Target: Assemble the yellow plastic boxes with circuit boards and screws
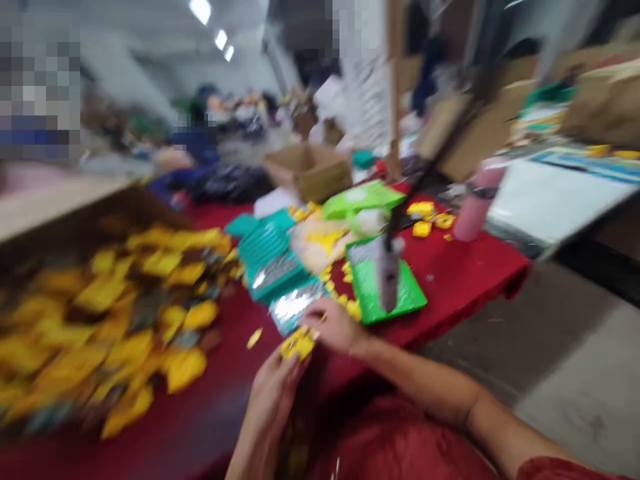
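Observation:
My left hand (274, 383) is closed around a small yellow plastic part (299, 344) at the table's near edge. Just to its right, the fingers of my right hand (336, 327) are pinched together beside that part. Whatever is between them is too small and blurred to name. Beyond the hands lies a teal tray (267, 250) with shiny small metal pieces, and a clear shiny packet or tray (295, 305) sits in front of it. A bright green tray (367, 287) is to the right, with a hanging grey tool (389, 277) in front of it, perhaps a power screwdriver.
A large carton (90, 200) at left has a blurred heap of yellow parts (100, 293) by it. Loose yellow pieces (350, 307) lie near the green tray. Farther back are a cardboard box (310, 173), a lime-green container (363, 199) and a pink bottle (470, 213) on the red cloth (465, 273).

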{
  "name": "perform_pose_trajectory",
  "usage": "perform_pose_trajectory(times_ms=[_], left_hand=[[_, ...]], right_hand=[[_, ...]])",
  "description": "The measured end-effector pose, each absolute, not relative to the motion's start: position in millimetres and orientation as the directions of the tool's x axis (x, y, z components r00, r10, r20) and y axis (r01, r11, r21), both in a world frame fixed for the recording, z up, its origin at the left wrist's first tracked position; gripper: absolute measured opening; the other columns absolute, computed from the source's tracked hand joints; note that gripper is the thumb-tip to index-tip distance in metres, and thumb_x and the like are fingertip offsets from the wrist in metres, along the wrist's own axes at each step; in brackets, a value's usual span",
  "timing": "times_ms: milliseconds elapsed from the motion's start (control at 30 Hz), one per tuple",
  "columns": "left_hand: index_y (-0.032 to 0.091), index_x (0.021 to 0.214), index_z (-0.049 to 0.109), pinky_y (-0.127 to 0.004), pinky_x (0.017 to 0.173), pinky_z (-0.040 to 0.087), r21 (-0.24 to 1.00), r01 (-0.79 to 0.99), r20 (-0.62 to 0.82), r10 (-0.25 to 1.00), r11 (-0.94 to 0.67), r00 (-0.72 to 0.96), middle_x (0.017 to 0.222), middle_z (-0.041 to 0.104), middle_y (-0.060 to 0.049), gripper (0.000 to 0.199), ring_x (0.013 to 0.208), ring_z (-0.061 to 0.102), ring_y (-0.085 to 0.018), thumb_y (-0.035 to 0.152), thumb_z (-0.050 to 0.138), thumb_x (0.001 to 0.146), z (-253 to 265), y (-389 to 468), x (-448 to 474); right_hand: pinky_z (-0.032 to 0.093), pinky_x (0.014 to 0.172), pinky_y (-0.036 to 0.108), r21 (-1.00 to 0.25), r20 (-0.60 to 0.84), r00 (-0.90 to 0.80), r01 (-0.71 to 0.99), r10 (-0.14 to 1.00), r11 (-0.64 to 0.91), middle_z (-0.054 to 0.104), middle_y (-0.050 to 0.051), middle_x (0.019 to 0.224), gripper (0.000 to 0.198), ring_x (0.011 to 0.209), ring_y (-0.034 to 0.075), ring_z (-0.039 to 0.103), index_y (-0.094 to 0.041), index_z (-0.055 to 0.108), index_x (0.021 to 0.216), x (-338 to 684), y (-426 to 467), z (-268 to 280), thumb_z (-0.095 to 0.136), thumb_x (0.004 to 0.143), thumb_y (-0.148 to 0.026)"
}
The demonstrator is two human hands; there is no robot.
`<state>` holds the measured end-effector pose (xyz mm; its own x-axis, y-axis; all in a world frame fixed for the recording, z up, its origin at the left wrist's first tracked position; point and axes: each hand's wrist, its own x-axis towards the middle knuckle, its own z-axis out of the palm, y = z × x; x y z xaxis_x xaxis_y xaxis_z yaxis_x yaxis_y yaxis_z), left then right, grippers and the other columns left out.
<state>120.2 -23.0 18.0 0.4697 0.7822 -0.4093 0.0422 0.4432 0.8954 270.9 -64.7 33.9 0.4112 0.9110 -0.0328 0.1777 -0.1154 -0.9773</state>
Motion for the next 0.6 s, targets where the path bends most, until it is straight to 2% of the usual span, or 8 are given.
perform_pose_trajectory(times_ms=[33,67,133,200,267,333,467,600], left_hand=[[0.022,0.099,0.077,-0.03,0.087,0.063,0.873,-0.036,-0.426,0.798,0.486,0.426,0.109,0.079,-0.007,0.039,0.103,0.074,-0.025,0.034,0.098,0.069,14,-26,119],[0.019,0.098,0.077,-0.03,0.086,0.063,0.852,-0.086,-0.448,0.805,0.516,0.388,0.107,0.08,-0.008,0.047,0.1,0.074,-0.024,0.03,0.1,0.059,9,-25,118],[0.015,0.105,0.077,-0.031,0.088,0.062,0.808,-0.157,-0.49,0.795,0.568,0.358,0.109,0.081,-0.009,0.056,0.098,0.075,-0.022,0.022,0.099,0.054,-4,-14,116],[0.015,0.108,0.075,-0.03,0.087,0.062,0.809,-0.208,-0.432,0.796,0.55,0.424,0.109,0.082,-0.009,0.055,0.097,0.075,-0.02,0.023,0.096,0.058,-19,-2,110],[0.016,0.112,0.073,-0.03,0.087,0.062,0.834,-0.227,-0.37,0.815,0.503,0.447,0.11,0.081,-0.008,0.053,0.098,0.075,-0.019,0.024,0.094,0.063,-30,4,103],[0.017,0.115,0.072,-0.031,0.091,0.061,0.865,-0.228,-0.311,0.834,0.447,0.455,0.114,0.081,-0.009,0.05,0.102,0.075,-0.02,0.025,0.091,0.07,-37,4,97],[0.017,0.123,0.069,-0.034,0.102,0.059,0.917,-0.194,-0.232,0.861,0.349,0.453,0.128,0.079,-0.012,0.043,0.116,0.075,-0.022,0.023,0.082,0.082,-45,4,90],[0.018,0.131,0.067,-0.036,0.103,0.059,0.975,-0.028,-0.193,0.904,0.221,0.381,0.128,0.079,-0.012,0.044,0.116,0.076,-0.023,0.02,0.074,0.087,-47,5,88]], right_hand=[[0.059,0.098,0.033,-0.976,-0.064,0.402,0.167,0.913,-0.142,0.073,0.003,0.094,0.02,0.094,0.012,0.068,-0.013,0.069,0.085,273,-64,33,0.076,0.096,-0.027],[0.057,0.102,0.03,-0.975,-0.089,0.395,0.156,0.915,-0.162,0.074,0.004,0.099,0.011,0.098,0.011,0.067,-0.013,0.07,0.089,275,-60,30,0.07,0.097,-0.019],[0.054,0.103,0.025,-0.972,-0.122,0.376,0.144,0.918,-0.188,0.072,0.003,0.103,0.01,0.102,0.009,0.064,-0.015,0.071,0.087,276,-47,19,0.066,0.095,-0.012],[0.055,0.091,0.025,-0.972,-0.115,0.362,0.153,0.925,-0.181,0.069,0.003,0.099,0.004,0.096,0.011,0.062,-0.016,0.073,0.085,272,-38,6,0.075,0.088,-0.017],[0.054,0.079,0.026,-0.972,0.014,0.344,0.226,0.939,-0.068,0.068,0.004,0.095,0.008,0.092,0.014,0.062,-0.017,0.074,0.081,265,-36,-3,0.08,0.082,-0.022],[0.054,0.074,0.027,-0.953,0.093,0.313,0.303,0.945,-0.007,0.067,0.005,0.095,0.01,0.091,0.015,0.062,-0.017,0.075,0.079,257,-37,-7,0.08,0.08,-0.026],[0.057,0.08,0.031,-0.91,0.058,0.278,0.409,0.959,-0.063,0.064,0.005,0.097,0.007,0.092,0.015,0.061,-0.018,0.075,0.08,244,-28,-13,0.078,0.08,-0.025],[0.055,0.081,0.032,-0.873,0.029,0.268,0.477,0.963,-0.106,0.062,0.005,0.095,0.008,0.088,0.015,0.059,-0.017,0.071,0.075,238,-15,-15,0.076,0.077,-0.024]])
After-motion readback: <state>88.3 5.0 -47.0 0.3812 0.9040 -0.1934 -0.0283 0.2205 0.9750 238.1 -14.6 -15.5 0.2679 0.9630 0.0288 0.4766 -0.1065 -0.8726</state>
